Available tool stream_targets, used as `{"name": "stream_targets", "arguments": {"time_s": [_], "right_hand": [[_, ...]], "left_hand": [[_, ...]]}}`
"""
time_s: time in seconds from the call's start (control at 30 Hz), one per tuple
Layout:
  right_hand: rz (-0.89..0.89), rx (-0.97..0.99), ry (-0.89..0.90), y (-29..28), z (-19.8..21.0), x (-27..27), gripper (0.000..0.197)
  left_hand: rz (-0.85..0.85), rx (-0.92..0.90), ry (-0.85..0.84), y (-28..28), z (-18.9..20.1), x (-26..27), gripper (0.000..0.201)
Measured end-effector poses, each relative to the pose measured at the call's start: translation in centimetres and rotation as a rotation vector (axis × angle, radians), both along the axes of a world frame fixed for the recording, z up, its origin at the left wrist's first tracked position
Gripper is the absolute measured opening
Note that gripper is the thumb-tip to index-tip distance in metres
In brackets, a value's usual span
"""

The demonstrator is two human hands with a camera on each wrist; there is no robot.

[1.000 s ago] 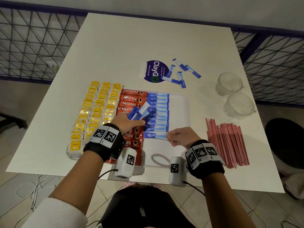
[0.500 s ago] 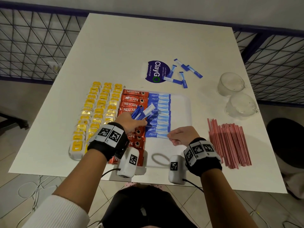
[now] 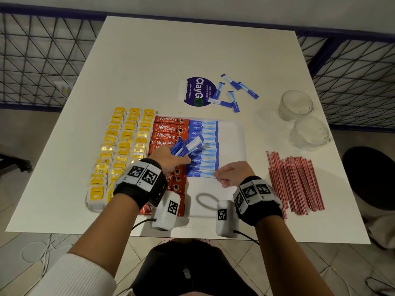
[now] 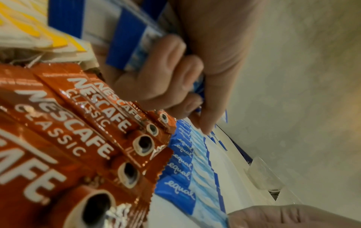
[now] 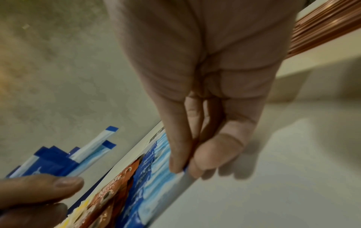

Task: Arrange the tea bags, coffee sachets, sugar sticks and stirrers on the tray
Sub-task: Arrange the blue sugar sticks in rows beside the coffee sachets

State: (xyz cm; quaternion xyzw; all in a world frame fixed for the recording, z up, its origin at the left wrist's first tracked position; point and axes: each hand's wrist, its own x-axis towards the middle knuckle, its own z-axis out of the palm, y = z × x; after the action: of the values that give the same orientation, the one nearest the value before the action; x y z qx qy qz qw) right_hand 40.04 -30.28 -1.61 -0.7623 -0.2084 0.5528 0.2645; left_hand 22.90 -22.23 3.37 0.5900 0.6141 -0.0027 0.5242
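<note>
A white tray [image 3: 232,133] carries rows of yellow tea bags [image 3: 125,144], red Nescafe coffee sachets [image 3: 170,130] and a column of blue sugar sticks [image 3: 203,150]. My left hand [image 3: 171,157] hovers over the coffee sachets and grips a bundle of blue sugar sticks [image 3: 188,146], also seen in the left wrist view [image 4: 132,46]. My right hand [image 3: 232,175] pinches the right end of the nearest sugar stick [image 3: 201,173] in the column; the pinch shows between thumb and fingertips [image 5: 176,166]. Red stirrers [image 3: 296,180] lie on the table right of the tray.
Several loose sugar sticks [image 3: 230,92] lie beyond the tray by a purple ClayGo sticker [image 3: 197,91]. Two glass cups [image 3: 296,104] stand upside down at the far right. Wire fencing borders the table on both sides.
My right hand has slid the nearest sugar stick slightly away from me, up against the column. The left hand stays put with its bundle.
</note>
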Motion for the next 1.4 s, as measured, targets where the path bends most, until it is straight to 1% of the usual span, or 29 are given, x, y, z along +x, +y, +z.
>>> {"name": "stream_targets", "arguments": {"time_s": [0.17, 0.27, 0.33, 0.4, 0.5, 0.6, 0.67, 0.73, 0.77, 0.87, 1.0, 1.1, 1.17, 1.27, 1.3, 1.37, 1.4], "right_hand": [[-0.016, -0.034, -0.002, 0.2, -0.1, 0.0, 0.014], [-0.009, -0.050, -0.040, 0.3, -0.1, 0.1, 0.017], [-0.005, -0.066, -0.073, 0.4, -0.1, 0.1, 0.018], [-0.011, -0.067, -0.063, 0.4, -0.1, 0.1, 0.018], [-0.028, -0.062, -0.014, 0.4, -0.1, 0.2, 0.019], [-0.021, -0.046, -0.009, 0.2, 0.3, 0.6, 0.021], [0.005, 0.013, -0.038, 0.0, 0.8, 0.9, 0.019], [0.044, 0.095, -0.055, -0.2, 1.6, 0.8, 0.016], [0.051, 0.144, -0.035, -0.2, 2.0, 0.7, 0.016], [0.082, 0.248, -0.004, -0.2, 3.3, 0.0, 0.024], [0.132, 0.272, -0.039, -0.1, 4.3, -0.1, 0.022], [0.194, 0.272, -0.115, -0.3, 4.7, 0.2, 0.019], [0.152, 0.280, -0.112, -0.2, 4.6, 0.3, 0.021], [-0.004, 0.335, -0.038, -0.1, 4.4, 0.2, 0.026], [-0.036, 0.345, -0.035, 0.0, 4.4, 0.1, 0.023], [-0.026, 0.347, -0.095, 0.1, 4.4, -0.2, 0.009], [-0.005, 0.359, -0.154, 0.2, 4.5, -0.5, 0.016]], "left_hand": [[-0.006, -0.001, 0.007, 0.2, -0.1, 0.0, 0.026], [-0.018, 0.003, 0.016, 0.3, -0.2, -0.1, 0.026], [-0.027, -0.008, 0.005, 0.4, -0.2, -0.1, 0.024], [-0.027, -0.028, -0.026, 0.5, -0.2, -0.1, 0.022], [0.005, -0.072, -0.111, 0.6, -0.4, 0.0, 0.015], [0.103, -0.155, -0.241, 0.5, -0.6, 0.2, 0.006], [0.133, -0.191, -0.299, 0.3, -0.6, 0.3, 0.009], [0.114, -0.184, -0.312, 0.2, -0.6, 0.5, 0.012], [0.102, -0.176, -0.312, 0.1, -0.7, 0.6, 0.013], [0.125, -0.187, -0.367, -0.1, -0.8, 0.7, 0.018], [0.135, -0.201, -0.456, 0.0, -0.5, 0.6, 0.017], [0.203, -0.222, -0.566, 0.2, -0.1, 0.7, 0.018], [0.225, -0.220, -0.606, 0.1, 0.2, 0.7, 0.020], [0.260, -0.150, -0.525, 0.0, 0.5, 0.5, 0.029], [0.273, -0.123, -0.485, 0.0, 0.5, 0.4, 0.033], [0.290, -0.104, -0.430, -0.2, 0.4, 0.2, 0.038], [0.306, -0.108, -0.409, -0.4, 0.3, 0.2, 0.037]]}}
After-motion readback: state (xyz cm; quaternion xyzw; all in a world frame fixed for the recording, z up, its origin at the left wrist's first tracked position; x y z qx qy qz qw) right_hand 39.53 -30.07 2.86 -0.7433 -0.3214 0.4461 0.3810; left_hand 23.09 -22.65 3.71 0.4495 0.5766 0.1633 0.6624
